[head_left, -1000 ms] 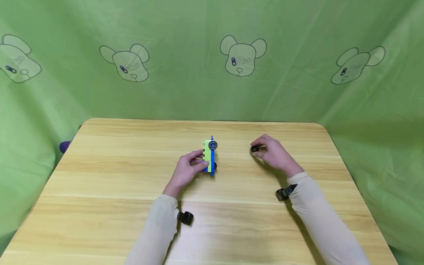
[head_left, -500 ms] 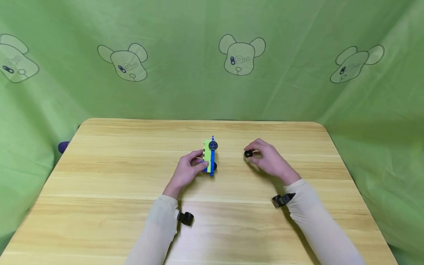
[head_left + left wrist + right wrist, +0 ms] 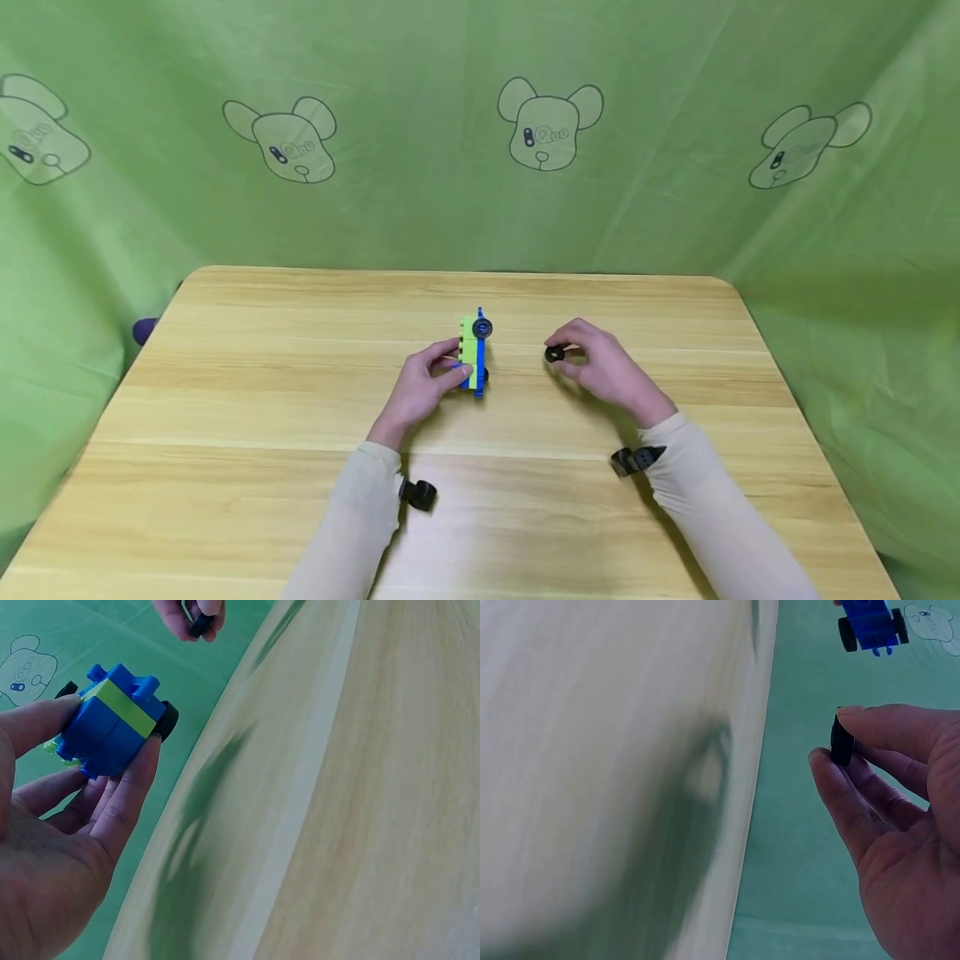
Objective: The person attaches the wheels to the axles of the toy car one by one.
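A toy car (image 3: 470,354) built of lime-green and blue bricks is in my left hand (image 3: 420,386), tipped on its side with its black wheels toward the right. The left thumb and fingers grip its blue end (image 3: 105,727), as the left wrist view shows. To the right, my right hand (image 3: 603,367) pinches a small black wheel (image 3: 554,354) between thumb and fingertips. In the right wrist view the wheel (image 3: 842,741) is seen edge-on. A gap separates the loose wheel from the car. Both hands are raised over the table, casting shadows.
The wooden table (image 3: 525,500) has rounded far corners. Behind it hangs a green curtain (image 3: 420,208) printed with bear heads. A purple object (image 3: 144,332) shows past the table's left edge. Black cameras are strapped to both wrists.
My right hand has moved left and slightly nearer the body with the wheel, closing some distance to the car. The wheel has turned somewhat. My left hand and the car have hardly moved.
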The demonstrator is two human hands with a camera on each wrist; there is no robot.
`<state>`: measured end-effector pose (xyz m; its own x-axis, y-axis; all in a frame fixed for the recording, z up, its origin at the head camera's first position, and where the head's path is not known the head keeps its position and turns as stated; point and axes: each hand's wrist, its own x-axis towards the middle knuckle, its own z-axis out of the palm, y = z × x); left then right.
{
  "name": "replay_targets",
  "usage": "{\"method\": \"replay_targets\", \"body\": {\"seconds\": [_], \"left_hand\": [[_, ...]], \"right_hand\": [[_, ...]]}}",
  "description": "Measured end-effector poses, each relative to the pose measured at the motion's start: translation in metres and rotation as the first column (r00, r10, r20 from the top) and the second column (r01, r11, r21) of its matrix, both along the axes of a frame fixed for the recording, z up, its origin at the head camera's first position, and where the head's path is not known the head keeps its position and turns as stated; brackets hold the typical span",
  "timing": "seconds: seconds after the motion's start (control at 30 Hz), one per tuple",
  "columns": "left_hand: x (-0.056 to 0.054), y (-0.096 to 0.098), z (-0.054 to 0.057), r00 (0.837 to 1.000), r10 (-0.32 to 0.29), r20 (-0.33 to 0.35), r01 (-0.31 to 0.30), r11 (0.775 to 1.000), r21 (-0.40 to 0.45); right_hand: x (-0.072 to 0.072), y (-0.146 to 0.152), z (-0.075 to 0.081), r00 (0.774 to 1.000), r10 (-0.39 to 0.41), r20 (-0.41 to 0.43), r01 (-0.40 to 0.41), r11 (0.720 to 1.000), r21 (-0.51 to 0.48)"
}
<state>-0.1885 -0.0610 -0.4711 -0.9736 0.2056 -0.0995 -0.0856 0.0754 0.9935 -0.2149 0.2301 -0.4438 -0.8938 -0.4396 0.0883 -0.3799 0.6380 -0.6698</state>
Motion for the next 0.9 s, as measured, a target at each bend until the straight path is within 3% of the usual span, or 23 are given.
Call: {"method": "replay_targets", "body": {"seconds": [0.2, 0.23, 0.73, 0.9], "left_hand": [[0.001, 0.002, -0.001, 1.0, 0.021, -0.01, -0.021, 0.999, 0.036], [-0.001, 0.002, -0.005, 1.0, 0.024, -0.01, -0.024, 0.999, 0.037], [-0.002, 0.002, -0.002, 1.0, 0.019, -0.008, -0.018, 1.0, 0.022], [-0.001, 0.002, -0.001, 0.999, 0.033, 0.0, -0.033, 0.998, 0.051]], "right_hand": [[0.007, -0.008, 0.005, 1.0, 0.017, -0.004, -0.017, 1.0, -0.003], [0.009, -0.009, 0.006, 1.0, 0.014, -0.007, -0.014, 1.0, -0.006], [0.019, -0.018, 0.007, 0.998, 0.039, -0.044, -0.039, 0.999, 0.003], [0.025, -0.024, 0.011, 0.997, 0.051, -0.062, -0.052, 0.998, -0.018]]}}
